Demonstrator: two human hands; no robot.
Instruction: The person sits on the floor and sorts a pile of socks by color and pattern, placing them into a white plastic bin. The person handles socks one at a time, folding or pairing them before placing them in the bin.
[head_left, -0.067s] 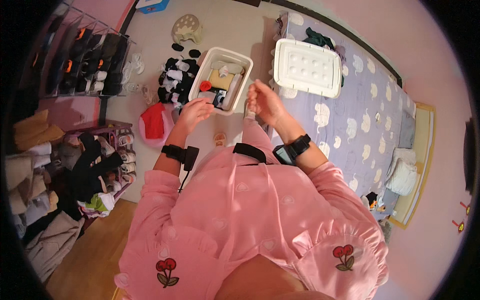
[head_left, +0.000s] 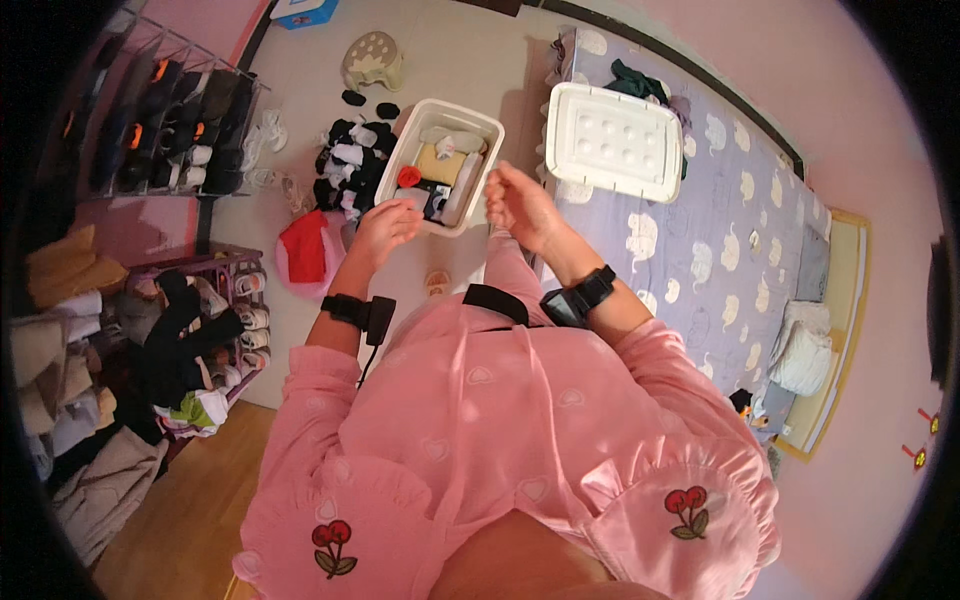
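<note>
A white plastic storage box (head_left: 398,148) stands on the floor in front of me. In it lie a folded yellow cloth (head_left: 437,170), a red rolled piece (head_left: 409,177) and several pale and dark rolled or folded cloths. My left hand (head_left: 388,232) hovers by the box's near left corner, its fingers loosely stretched and nothing in them. Beyond the near right side of the box is my right hand (head_left: 522,207), its fingers curled in, with no object showing. A heap of black and white socks (head_left: 350,155) lies left of the box.
The white box lid (head_left: 614,142) lies on the bed (head_left: 690,250) at right. A stool (head_left: 372,60) stands behind the sock heap. Red cloth (head_left: 303,247) rests in a pink round tub to the left. Shoe racks (head_left: 185,125) and piled clothes (head_left: 60,350) line the left wall.
My right hand has shifted slightly left and down, toward the box. The whole view has tipped a little; the box's contents look unchanged.
</note>
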